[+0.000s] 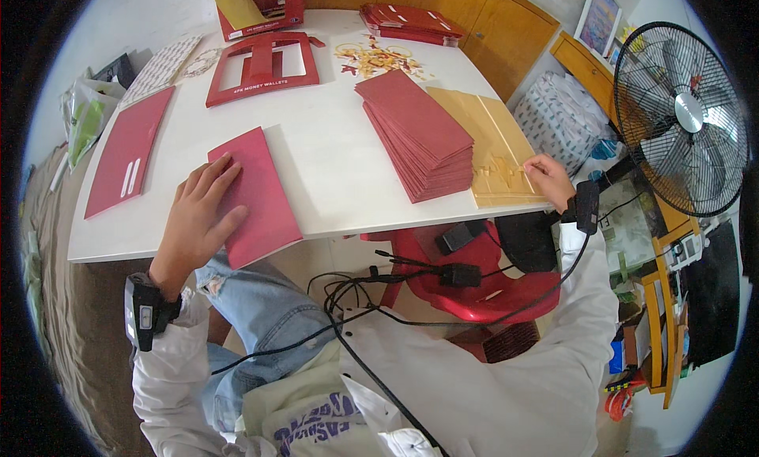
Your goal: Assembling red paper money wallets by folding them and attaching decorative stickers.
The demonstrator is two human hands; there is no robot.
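My left hand point(207, 208) lies with spread fingers on a red paper wallet point(257, 188), which sits at the table's near edge and juts slightly over it. At the right, my right hand point(551, 180) has its fingertips pinched together over the edge of some flat gold sheets point(486, 133). Whatever is between those fingertips is too small to make out. Thin gold cut-out pieces point(500, 171) rest on the sheets near that hand. Between my hands, a fanned stack of red paper wallets point(419, 141) partly overlaps the gold sheets.
Another red wallet point(130, 156) lies at the left. Farther back are a red window-cut package card point(265, 68), a red box point(257, 10), scattered gold and red cut-outs point(378, 60) and packed red wallets point(411, 22). A red stool point(474, 287) with cables and a fan point(684, 113) stand at the right.
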